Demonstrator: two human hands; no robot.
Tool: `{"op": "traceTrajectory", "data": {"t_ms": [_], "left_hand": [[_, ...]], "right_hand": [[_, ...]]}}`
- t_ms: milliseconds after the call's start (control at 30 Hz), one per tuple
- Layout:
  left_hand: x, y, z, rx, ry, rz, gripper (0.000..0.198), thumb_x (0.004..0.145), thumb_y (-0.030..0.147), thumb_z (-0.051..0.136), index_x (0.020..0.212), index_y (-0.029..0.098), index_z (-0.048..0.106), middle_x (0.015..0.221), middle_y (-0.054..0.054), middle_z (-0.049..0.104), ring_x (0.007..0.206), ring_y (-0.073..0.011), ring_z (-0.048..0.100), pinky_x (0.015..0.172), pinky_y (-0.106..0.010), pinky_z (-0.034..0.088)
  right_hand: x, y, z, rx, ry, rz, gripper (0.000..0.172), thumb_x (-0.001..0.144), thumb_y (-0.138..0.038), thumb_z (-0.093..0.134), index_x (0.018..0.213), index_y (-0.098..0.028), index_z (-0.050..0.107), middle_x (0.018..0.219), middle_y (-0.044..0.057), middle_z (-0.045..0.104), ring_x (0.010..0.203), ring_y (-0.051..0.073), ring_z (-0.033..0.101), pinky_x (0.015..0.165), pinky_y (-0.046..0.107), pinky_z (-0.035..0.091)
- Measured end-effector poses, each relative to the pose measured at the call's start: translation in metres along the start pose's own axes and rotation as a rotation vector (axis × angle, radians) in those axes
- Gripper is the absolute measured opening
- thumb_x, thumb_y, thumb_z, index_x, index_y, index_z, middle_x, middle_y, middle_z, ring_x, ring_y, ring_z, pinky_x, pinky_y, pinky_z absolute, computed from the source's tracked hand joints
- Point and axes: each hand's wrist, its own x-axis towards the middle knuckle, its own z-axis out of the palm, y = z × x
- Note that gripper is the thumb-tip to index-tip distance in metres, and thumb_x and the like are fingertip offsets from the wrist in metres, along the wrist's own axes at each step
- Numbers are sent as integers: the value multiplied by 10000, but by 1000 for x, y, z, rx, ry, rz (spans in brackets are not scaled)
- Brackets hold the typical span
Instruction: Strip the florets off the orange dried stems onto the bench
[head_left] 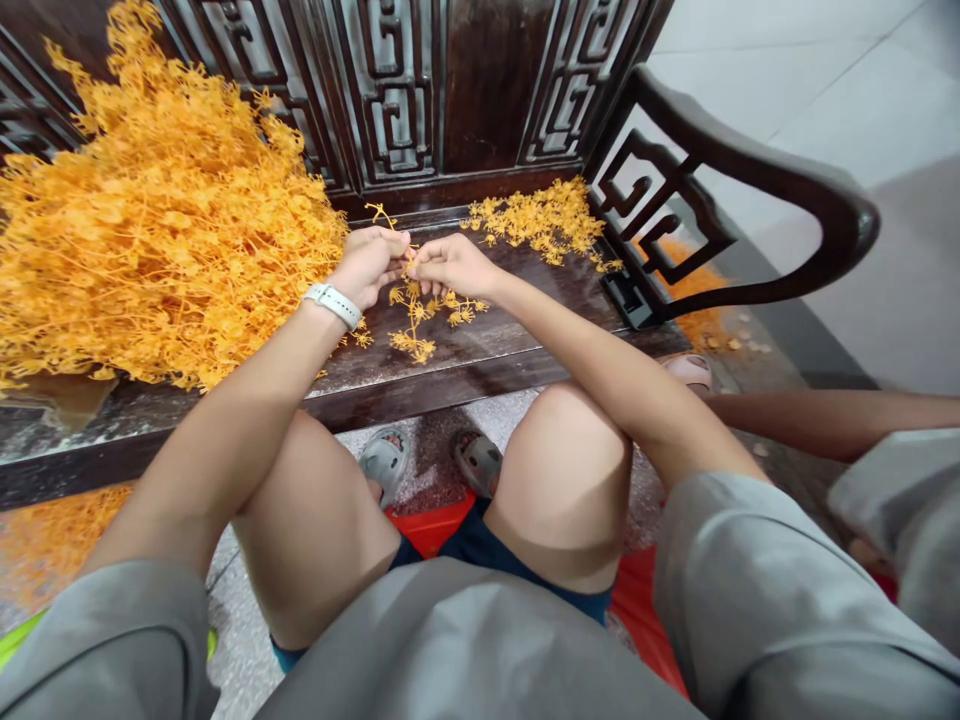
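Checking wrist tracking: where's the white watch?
In the head view, the white watch sits on the person's left wrist, just behind the left hand, beside the heap of orange sprigs.

The left forearm [240, 420] and right forearm [592, 350] reach forward from the near side, elbows bent. The left hand [367, 265] and right hand [454, 265] meet at centre, backs up, fingers curled inward, with their fingertips [417, 264] pinched close together.

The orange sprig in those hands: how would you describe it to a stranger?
On the dark carved bench, a big orange heap lies left, a smaller pile right. Between them, one sprig alone is pinched by the left hand and right hand.
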Motion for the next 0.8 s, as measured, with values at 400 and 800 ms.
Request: {"op": "traceTrajectory", "data": {"t_ms": [400, 800], "left_hand": [[32, 7, -22, -73, 27, -81, 411, 860, 164, 744, 713, 257, 371, 582, 43, 446, 580, -109, 506, 651, -266, 520], [24, 1, -44, 23, 147, -6, 268, 887, 295, 813, 873, 268, 547, 688, 15, 645, 617, -136, 592, 604, -282, 500]], "right_hand": [[-5, -10, -6, 64, -577, -164, 425, 706, -438, 1048, 844, -136, 782, 667, -7, 738, 586, 101, 659, 579, 211, 522], [-19, 73, -77, -214, -575, 692, 393, 635, -330, 1072, 851, -98, 839, 767, 71, 809, 639, 134, 703, 549, 199, 496]]}}
